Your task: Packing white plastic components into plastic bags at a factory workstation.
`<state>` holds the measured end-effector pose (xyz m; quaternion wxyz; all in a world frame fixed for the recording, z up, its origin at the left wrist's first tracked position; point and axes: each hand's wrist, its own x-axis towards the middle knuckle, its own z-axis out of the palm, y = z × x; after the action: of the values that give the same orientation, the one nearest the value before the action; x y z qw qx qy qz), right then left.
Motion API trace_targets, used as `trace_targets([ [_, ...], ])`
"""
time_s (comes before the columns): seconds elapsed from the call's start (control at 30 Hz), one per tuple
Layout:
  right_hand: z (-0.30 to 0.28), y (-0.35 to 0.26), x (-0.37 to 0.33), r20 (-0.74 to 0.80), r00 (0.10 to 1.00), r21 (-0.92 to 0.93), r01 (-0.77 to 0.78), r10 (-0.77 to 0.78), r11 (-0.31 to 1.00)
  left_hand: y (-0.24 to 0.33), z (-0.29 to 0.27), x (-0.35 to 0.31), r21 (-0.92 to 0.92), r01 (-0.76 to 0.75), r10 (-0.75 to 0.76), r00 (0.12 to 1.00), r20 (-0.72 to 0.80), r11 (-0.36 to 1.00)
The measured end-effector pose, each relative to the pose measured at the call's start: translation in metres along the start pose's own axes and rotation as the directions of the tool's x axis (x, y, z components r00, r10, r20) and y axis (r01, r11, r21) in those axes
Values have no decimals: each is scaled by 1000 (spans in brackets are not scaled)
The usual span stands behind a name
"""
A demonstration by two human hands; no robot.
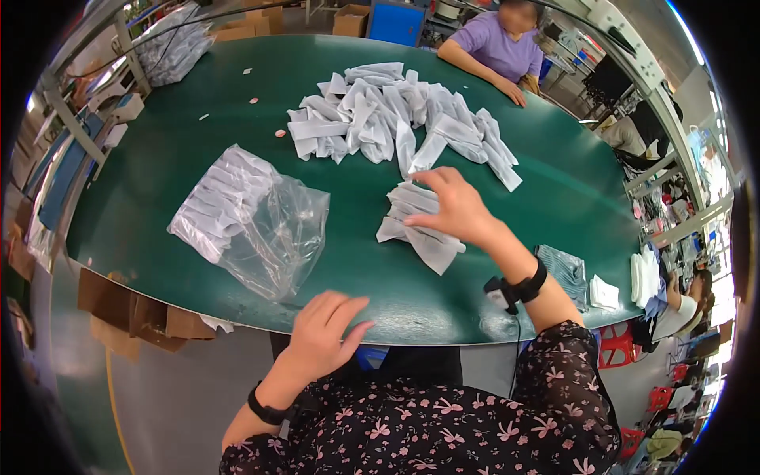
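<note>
My right hand (463, 210) is over a small stack of pale, thin wrapped packets (427, 245) near the middle of the table. Its thumb and fingers are spread apart across the stack's upper part; whether they touch it I cannot tell. Closer to the front edge is my left hand (323, 336), holding nothing, with its thumb apart from its fingers. To its upper left lies a clear plastic bag (289, 229), its far part filled with a row of similar packets (226, 198). Beyond my right hand, a loose heap of these packets (372, 115) spreads over the table. What the wrappers contain is hidden.
The green table (142, 214) curves around in front of me. A striped cloth item (562, 273) and folded white pieces (604, 293) lie at its right edge. Across the table a person in a purple top (495, 47) rests an arm on it. Cardboard boxes (142, 313) stand below the left edge.
</note>
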<state>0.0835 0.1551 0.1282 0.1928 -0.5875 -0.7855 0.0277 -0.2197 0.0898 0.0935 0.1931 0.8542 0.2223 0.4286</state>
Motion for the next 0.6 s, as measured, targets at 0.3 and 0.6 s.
trace_targets([
  [0.3,59,44,-49,30,999,-118,35,-31,992,-89,117,88,123,274,-291,945,150,954],
  [0.6,78,36,-52,-21,1000,-21,15,-16,1000,-136,178,114,-67,424,-397,885,244,903],
])
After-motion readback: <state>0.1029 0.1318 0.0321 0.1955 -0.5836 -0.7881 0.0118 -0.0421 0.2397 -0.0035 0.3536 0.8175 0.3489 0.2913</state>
